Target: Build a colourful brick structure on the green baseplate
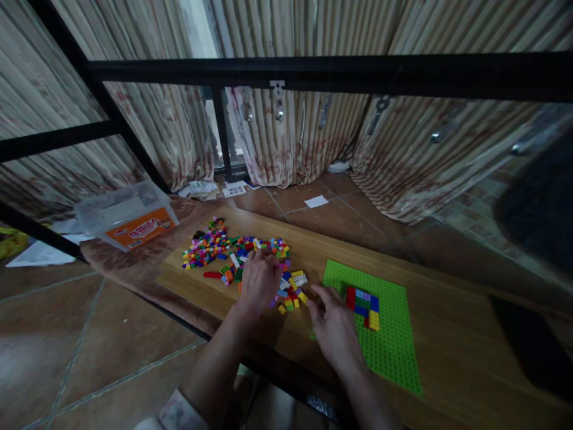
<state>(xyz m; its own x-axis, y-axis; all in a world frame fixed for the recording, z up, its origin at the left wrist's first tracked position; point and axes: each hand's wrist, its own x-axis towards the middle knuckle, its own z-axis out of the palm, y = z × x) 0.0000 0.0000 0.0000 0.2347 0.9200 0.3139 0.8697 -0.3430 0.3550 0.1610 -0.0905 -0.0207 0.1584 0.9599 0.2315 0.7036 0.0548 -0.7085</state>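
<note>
Ok so from my end loose bricks [208, 246] lie on the counter [197, 291] around my curled left hand [259, 279], can't tell if that grip's pinching any, while my right hand [335, 325], grip spread, is nearer the brick patch [363, 306] just right on the green board [394, 343].

Bricks [206, 246] crowd the left hand [259, 278]; baseplate [394, 352] and dark slab [528, 340] flank open wood [452, 334].

Smooth plastic bricks [208, 248] lie left of centre; the plate [396, 343], lower right, is studded plastic. Beneath, the board [452, 340] looks like smooth wood with a faint sheen. The box [123, 209] at left is clear plastic, the curtains [268, 137] across the top pleated cloth. Upper-centre hooks [278, 89] are shiny metal; lower-left floor tiles [40, 334] look semi-glossy.
</note>
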